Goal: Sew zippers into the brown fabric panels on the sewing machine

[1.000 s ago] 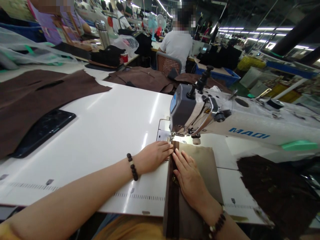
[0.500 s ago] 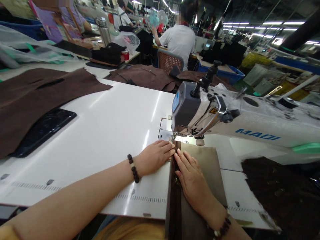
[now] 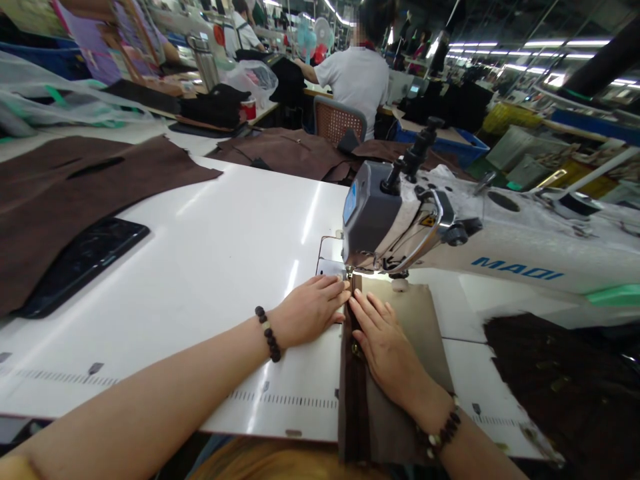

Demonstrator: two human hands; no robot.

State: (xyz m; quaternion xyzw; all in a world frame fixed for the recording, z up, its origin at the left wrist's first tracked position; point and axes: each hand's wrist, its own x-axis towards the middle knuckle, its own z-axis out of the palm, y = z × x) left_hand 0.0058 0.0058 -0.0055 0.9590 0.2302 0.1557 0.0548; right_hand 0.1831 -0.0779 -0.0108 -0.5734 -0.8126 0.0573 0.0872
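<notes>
A piece of olive-brown fabric [image 3: 425,347] lies under the head of a sewing machine [image 3: 375,220], a dark brown zipper [image 3: 356,407] running along its left edge. A small brass-coloured zipper pull [image 3: 356,349] shows beside my right thumb. My left hand [image 3: 313,310] rests flat, fingers stretched out, its fingertips at the zipper's left edge just in front of the presser foot. Across from it, my right hand [image 3: 387,343] lies open on the fabric, pressing it down with its fingertips along the zipper. The needle itself is too small to make out.
Dark brown cut fabric [image 3: 75,180] covers the table's left side, partly over a black glossy panel [image 3: 95,260]. More brown pieces [image 3: 285,150] lie along the far edge. A dark brown heap [image 3: 560,380] sits at right. Beyond, a person in white [image 3: 355,83] sits facing away.
The fabric and zipper have slid a little away from me, under the machine head. The zipper pull has moved forward too. Both hands stay almost in place on the work.
</notes>
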